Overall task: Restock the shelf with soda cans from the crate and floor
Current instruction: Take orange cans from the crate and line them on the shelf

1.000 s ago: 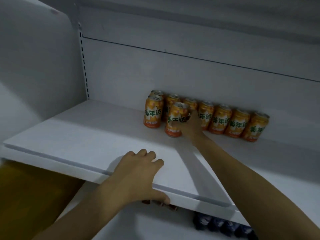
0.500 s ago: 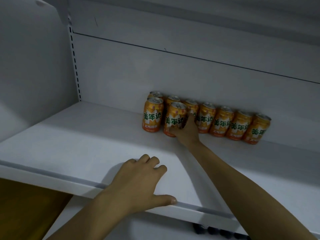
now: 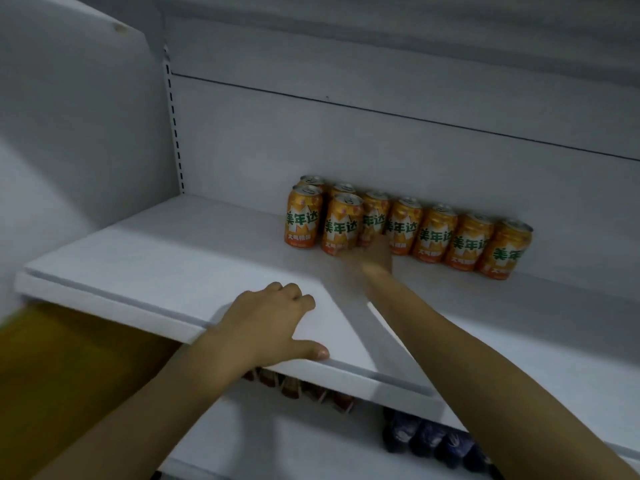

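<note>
Head view: white shelf (image 3: 156, 258) before me.
Left hand (image 3: 266, 323): rests on the shelf's front lip, fingers loosely bent, holding nothing.
Right hand (image 3: 372, 258): blurred at the foot of the front orange soda can (image 3: 341, 225); whether it grips, I cannot tell.
Back row (image 3: 436, 233): orange cans upright against the back wall.
Handling: I judge them rigid, smooth, weighty if full; wrap my fingers mid-wall, not on the rim.

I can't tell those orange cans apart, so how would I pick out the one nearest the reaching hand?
On the white shelf, a row of orange soda cans lines the back wall. At its left end two cans stand forward of the row. The target can is the right one of that pair, just beyond the blurred right hand.
</note>
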{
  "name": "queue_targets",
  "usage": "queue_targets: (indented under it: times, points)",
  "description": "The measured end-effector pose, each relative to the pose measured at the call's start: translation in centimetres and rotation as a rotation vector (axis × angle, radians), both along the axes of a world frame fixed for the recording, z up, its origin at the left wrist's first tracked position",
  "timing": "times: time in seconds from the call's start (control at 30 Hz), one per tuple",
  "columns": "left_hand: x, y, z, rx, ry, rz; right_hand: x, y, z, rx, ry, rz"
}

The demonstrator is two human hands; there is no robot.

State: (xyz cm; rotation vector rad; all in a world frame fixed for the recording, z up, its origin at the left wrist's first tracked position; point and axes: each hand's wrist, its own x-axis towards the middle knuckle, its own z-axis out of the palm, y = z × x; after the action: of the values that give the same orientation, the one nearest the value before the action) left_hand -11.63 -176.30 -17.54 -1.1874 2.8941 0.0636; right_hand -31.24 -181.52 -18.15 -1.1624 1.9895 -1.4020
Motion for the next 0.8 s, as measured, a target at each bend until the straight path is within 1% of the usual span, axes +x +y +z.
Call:
queue_targets:
  times: [0.13,0.27,0.37,0.47,0.63,0.7,0.8]
  points:
    - [1.1,3.1,0.0,-0.091,0.063,0.136,2.1,4.6,1.5,0.038,0.069,0.259]
    - [4.3,9.1,-0.8,-0.181,0.14,0.324,5.5,10.6,2.9,-0.041,0.215,0.549]
    - [6.9,15.3,-3.1,-0.2,0.087,0.474,8.6,15.6,2.1,-0.073,0.349,0.787]
    - [9.5,21.4,-5.8,-0.107,0.045,0.647,12.3,19.8,-0.7,-0.017,0.526,1.01]
    - [14.1,29.7,-11.2,0.069,-0.024,0.89,17.3,25.3,-7.2,0.192,0.797,1.294]
    - [15.7,31.8,-13.1,0.158,-0.046,0.966,18.8,26.6,-9.9,0.288,0.853,1.363]
    - [17.9,34.1,-15.7,0.241,-0.017,1.027,20.8,27.7,-13.5,0.382,0.86,1.441]
